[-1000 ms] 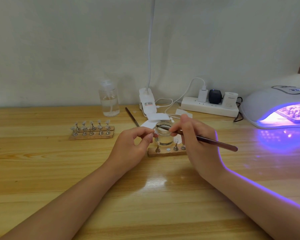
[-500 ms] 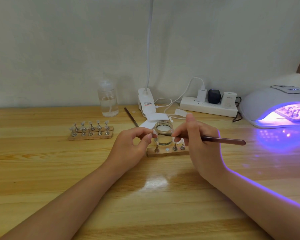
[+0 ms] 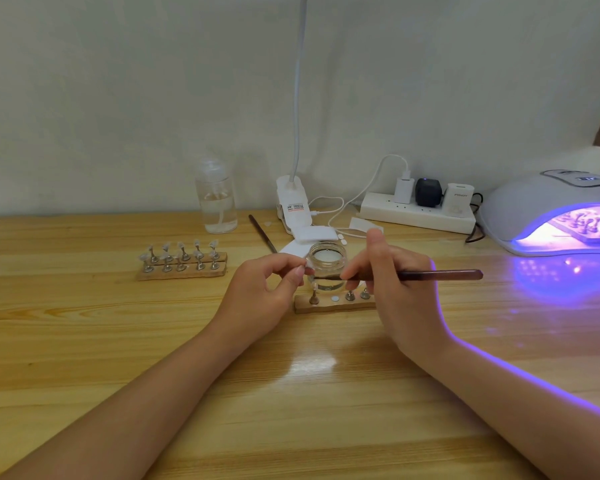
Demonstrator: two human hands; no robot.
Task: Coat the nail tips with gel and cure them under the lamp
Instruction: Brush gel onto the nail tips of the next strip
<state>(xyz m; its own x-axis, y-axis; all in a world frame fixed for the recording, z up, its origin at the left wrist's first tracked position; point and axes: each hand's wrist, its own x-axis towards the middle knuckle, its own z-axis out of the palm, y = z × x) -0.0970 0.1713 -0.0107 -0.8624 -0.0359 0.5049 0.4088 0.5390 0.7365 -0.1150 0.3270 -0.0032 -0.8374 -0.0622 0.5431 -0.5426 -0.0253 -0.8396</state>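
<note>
Gel jar: a small clear glass jar (image 3: 327, 263) stands open on the bench (image 3: 84, 341) between the two hands, just beyond their fingertips; clear liquid sits low inside it.
Curing lamp: the white dome lamp (image 3: 548, 199) is well to the right of the right hand, lit violet, with stands carrying nail tips inside its opening.
Pump bottle: a clear bottle (image 3: 216, 202) beyond the left hand, partly filled with clear liquid.
Left hand: the left hand (image 3: 264, 292) pinches a small clear nail tip (image 3: 307, 270) between thumb and forefinger, held at the jar's left side.
Right hand: the right hand (image 3: 395, 289) grips a brown brush (image 3: 440, 274) like a pen.
Brush axis: the long axis lies nearly level, left to right; the bristle end points left toward the nail tip, in front of the jar, and the handle end sticks out past the right hand toward the lamp.
Near holder: a wooden strip (image 3: 333, 304) with metal stands lies just beyond both hands, under the jar's front.
Far holder: a wooden holder (image 3: 182, 270) with two rows of stands bearing nail tips sits left of the left hand.
</note>
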